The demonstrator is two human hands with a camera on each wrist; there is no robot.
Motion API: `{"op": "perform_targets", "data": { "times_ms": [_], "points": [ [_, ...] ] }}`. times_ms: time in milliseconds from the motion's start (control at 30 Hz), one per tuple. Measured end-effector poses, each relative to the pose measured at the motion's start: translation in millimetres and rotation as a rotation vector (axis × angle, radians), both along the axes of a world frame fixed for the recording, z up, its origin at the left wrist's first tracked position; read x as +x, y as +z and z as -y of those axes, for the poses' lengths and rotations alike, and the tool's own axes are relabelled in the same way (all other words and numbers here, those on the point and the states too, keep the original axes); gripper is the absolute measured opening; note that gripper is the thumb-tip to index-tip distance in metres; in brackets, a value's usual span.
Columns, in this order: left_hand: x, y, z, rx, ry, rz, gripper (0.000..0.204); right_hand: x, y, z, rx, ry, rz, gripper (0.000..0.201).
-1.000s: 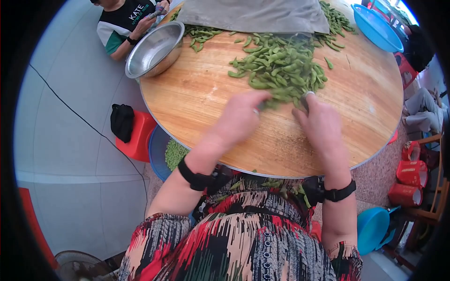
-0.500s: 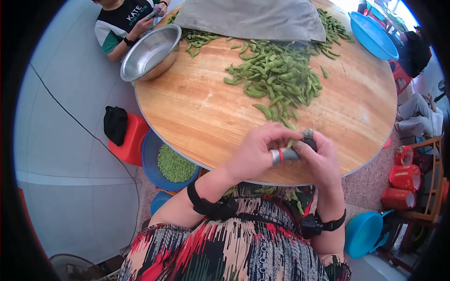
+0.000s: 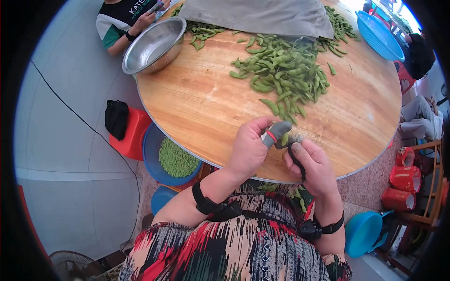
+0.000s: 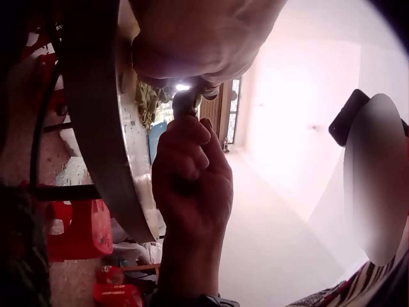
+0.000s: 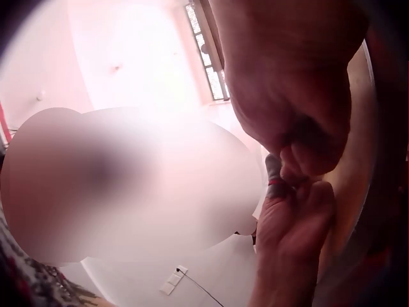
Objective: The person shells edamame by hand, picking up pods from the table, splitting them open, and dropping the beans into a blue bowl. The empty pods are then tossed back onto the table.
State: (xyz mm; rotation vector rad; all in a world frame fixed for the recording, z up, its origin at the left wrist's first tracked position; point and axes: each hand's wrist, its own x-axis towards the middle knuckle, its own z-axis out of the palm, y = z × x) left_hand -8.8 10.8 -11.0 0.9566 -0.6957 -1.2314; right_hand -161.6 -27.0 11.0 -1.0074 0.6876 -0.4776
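Note:
Just above the table's near edge, my left hand (image 3: pixel 248 149) pinches a green pod (image 3: pixel 285 139). A grey cover with a red band (image 3: pixel 272 135) is on its thumb. Close on the right, my right hand (image 3: pixel 315 169) has curled fingers round a small dark object (image 3: pixel 296 161) beside the pod. A heap of green pods (image 3: pixel 293 68) lies beyond both hands. In the left wrist view, my right hand (image 4: pixel 192 173) faces my left hand (image 4: pixel 198 41); the pod cannot be made out. The right wrist view shows my left hand (image 5: pixel 291 224) below my right hand (image 5: pixel 294 96).
A metal bowl (image 3: pixel 152 47) sits at the round table's left edge, near a person. Grey cloth (image 3: pixel 253 16) covers more pods at the back. A blue basket (image 3: pixel 380 36) is at back right. Below left, a blue basin holds shelled beans (image 3: pixel 177 158) beside a red stool (image 3: pixel 133 133).
Both hands have come back from the heap to the near edge. Since half a second ago, the left thumb has tipped upward and the dark object has turned downward in my right hand.

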Motion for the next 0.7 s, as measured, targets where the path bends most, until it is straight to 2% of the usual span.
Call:
{"op": "perform_targets", "data": {
  "times_ms": [67,100,167,200,267,333,400,433,467,500,533,600,633,700],
  "points": [
    [0,0,-4,0.058,0.006,0.221,0.016,-1,-5,1,0.008,-0.001,-0.011,0.018],
    [-1,0,-4,0.057,0.005,0.221,0.016,-1,-6,1,0.014,-0.003,-0.021,0.017],
    [-2,-1,-6,-0.074,-0.123,0.002,0.015,2,0,-3,0.109,-0.039,0.027,0.016],
    [0,-1,-6,-0.07,-0.124,0.001,0.015,3,3,-4,0.204,-0.074,0.076,0.017],
    [7,-1,-9,-0.054,-0.314,-0.233,0.014,-1,4,-3,0.307,-0.026,0.131,0.016],
    [10,2,-10,0.008,-0.341,-0.299,0.013,-3,3,-2,0.405,0.021,0.188,0.015],
    [8,5,-9,0.065,-0.369,-0.366,0.012,0,-2,-1,0.175,-0.065,0.044,0.012],
    [2,6,-9,0.063,-0.295,-0.153,0.014,0,-9,0,0.175,-0.064,0.044,0.012],
    [-1,7,-8,0.062,-0.218,0.059,0.019,-1,-17,3,-0.35,-0.077,-0.163,0.011],
    [-1,5,-8,0.066,-0.216,0.059,0.019,-1,-19,3,-0.873,-0.085,-0.367,0.011],
    [-1,2,-7,0.072,-0.166,0.095,0.022,1,-19,3,-0.873,-0.085,-0.367,0.011],
    [-1,1,-4,0.077,-0.12,0.132,0.025,4,-11,1,-0.393,-0.154,-0.199,0.011],
    [-1,2,-4,0.057,-0.133,0.105,0.023,3,-8,3,-0.391,-0.154,-0.201,0.011],
    [4,4,-3,0.036,-0.143,0.081,0.022,0,0,7,0.132,-0.131,0.022,0.011]
  ]
}}
